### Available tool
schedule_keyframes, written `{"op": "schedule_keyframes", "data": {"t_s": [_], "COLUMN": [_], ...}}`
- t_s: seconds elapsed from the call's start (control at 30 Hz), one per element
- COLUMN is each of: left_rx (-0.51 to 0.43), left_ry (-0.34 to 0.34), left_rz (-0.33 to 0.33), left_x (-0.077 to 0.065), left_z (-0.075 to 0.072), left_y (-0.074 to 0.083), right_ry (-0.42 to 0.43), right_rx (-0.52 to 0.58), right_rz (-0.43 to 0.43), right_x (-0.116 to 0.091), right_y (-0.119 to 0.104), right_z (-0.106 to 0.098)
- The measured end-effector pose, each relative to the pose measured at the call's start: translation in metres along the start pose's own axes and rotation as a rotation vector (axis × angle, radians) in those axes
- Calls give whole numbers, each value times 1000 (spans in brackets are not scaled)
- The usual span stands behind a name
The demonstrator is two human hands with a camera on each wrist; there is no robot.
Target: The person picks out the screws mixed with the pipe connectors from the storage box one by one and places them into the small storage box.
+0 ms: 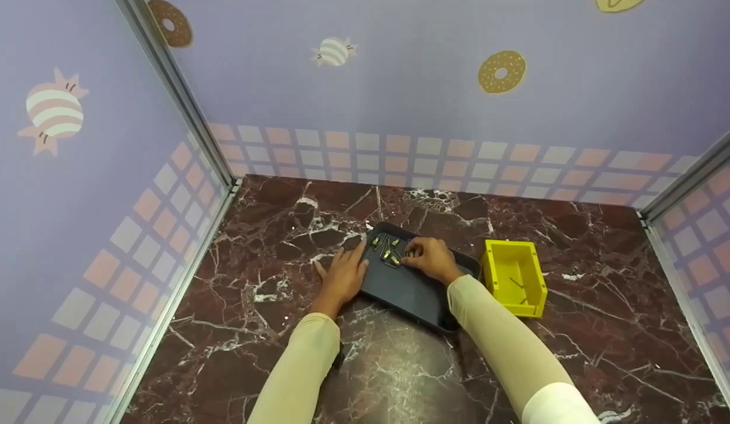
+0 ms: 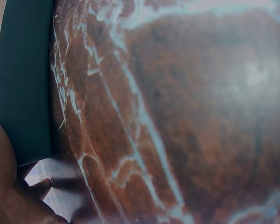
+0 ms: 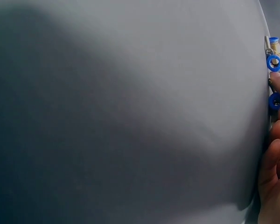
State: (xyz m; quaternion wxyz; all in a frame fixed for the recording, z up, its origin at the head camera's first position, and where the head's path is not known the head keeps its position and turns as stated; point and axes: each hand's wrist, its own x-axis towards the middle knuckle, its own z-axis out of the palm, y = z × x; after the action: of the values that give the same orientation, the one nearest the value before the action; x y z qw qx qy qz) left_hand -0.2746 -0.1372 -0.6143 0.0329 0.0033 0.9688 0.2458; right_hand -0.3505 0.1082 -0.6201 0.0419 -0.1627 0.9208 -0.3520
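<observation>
A black tray [image 1: 406,288] lies tilted on the marble-patterned surface. Several small brass push-in fittings [image 1: 394,259], some with blue collars, and screws [image 1: 384,244] are gathered at its far left end. My left hand [image 1: 343,275] rests against the tray's left edge with fingers extended; in the left wrist view the hand [image 2: 9,186] sits beside the tray wall [image 2: 25,84]. Over the tray, my right hand [image 1: 432,257] has its fingers curled down at the parts. In the right wrist view, its thumb and fingers pinch a blue-collared push-in fitting [image 3: 276,101], while another fitting [image 3: 274,62] lies beside them.
A yellow bin [image 1: 538,277] stands just right of the tray, with a few thin screw-like pieces [image 1: 518,284] inside. Patterned wall panels [image 1: 400,88] enclose the back and both sides. The marble-patterned surface [image 1: 606,318] extends around the tray and bin.
</observation>
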Motion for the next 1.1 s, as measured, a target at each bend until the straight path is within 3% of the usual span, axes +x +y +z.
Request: {"op": "schedule_keyframes", "data": {"t_s": [0.23, 0.7, 1.1], "left_rx": [8, 15, 3], "left_ry": [-10, -3, 4], "left_rz": [-4, -9, -4], "left_x": [0, 0, 1], "left_z": [-1, 1, 2], "left_y": [1, 2, 1], "right_ry": [1, -14, -6], "right_rx": [36, -17, -21], "right_rz": [14, 61, 0], "right_x": [-1, -1, -1], "right_y": [-1, -2, 0], "right_z": [-1, 0, 1]}}
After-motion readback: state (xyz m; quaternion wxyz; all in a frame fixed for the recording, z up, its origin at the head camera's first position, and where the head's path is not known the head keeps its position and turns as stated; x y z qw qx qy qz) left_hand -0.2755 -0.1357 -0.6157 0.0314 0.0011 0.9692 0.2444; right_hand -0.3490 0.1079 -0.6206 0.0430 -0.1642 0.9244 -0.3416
